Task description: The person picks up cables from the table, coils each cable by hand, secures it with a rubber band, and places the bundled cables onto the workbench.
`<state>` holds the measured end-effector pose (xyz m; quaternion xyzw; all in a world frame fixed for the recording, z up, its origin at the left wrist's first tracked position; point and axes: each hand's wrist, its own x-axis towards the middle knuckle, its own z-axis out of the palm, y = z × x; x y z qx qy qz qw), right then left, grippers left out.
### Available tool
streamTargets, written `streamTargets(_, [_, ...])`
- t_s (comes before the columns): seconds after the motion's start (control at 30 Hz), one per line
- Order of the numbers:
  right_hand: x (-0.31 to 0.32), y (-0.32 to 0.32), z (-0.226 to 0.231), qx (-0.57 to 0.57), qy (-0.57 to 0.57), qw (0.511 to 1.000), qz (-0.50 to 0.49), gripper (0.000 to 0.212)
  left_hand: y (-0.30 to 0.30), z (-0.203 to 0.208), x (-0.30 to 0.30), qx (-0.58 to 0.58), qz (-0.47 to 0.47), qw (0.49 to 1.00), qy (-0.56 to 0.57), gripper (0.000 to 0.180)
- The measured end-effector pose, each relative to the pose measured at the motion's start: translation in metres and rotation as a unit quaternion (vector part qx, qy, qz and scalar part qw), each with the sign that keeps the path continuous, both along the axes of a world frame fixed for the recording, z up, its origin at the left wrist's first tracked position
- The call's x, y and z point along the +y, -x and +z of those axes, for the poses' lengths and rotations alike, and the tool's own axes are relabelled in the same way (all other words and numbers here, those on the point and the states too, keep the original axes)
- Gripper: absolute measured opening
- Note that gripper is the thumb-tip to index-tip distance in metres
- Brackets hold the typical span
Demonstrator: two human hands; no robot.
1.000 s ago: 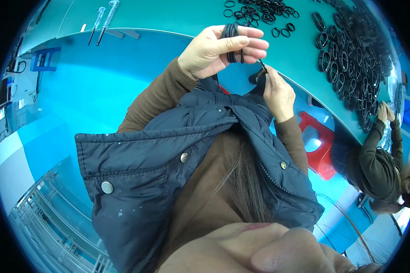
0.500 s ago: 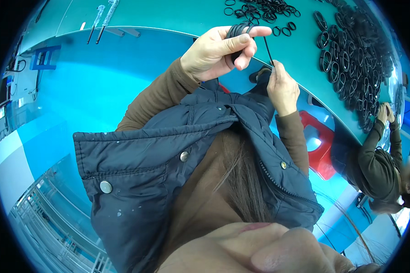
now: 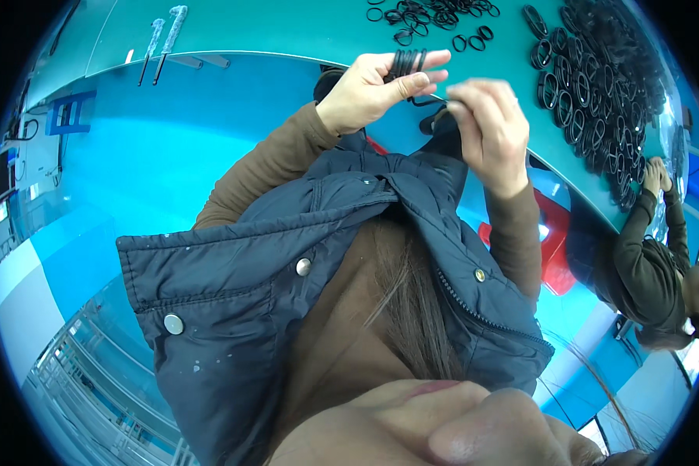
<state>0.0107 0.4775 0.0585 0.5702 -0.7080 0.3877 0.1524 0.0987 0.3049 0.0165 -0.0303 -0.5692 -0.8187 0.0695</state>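
A black cord (image 3: 408, 64) is wound in several turns around the fingers of my left hand (image 3: 369, 89). The thumb presses against the turns while the fingertips point right. From the coil a loose stretch of cord leads across to my right hand (image 3: 491, 128), whose thumb and fingers pinch it; the fingertips are slightly blurred. Both hands are held up in front of the table's near edge. Small black loops (image 3: 435, 17) lie on the green table (image 3: 287, 27) beyond them.
A large pile of black coiled cords (image 3: 590, 93) covers the table's right side. Another person's hands (image 3: 657, 175) are beside it. A red stool (image 3: 547, 245) stands below the edge. Two plastic-wrapped rods (image 3: 167, 39) lie far left, near a blue stool (image 3: 71, 113).
My right hand has risen and shifted slightly right, turning its back upward. The cord stretch now runs nearly level instead of steeply down. My left hand has tilted, showing the turns side by side.
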Motion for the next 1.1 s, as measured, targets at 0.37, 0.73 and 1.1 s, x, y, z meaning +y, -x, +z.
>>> streamTargets(0.37, [-0.019,0.027,-0.026,-0.384,-0.162,0.906,0.081,0.040,-0.007,-0.008,-0.003,-0.067,-0.089,0.993,-0.028,0.033])
streamTargets(0.73, [-0.036,0.019,-0.034,-0.827,0.059,0.508,0.233,0.076,0.012,-0.019,-0.002,-0.003,-0.148,0.980,-0.133,0.032])
streamTargets(1.1, [-0.047,0.022,-0.042,-0.864,0.111,0.458,0.178,0.056,0.022,-0.028,0.000,0.015,-0.154,0.985,-0.076,0.029])
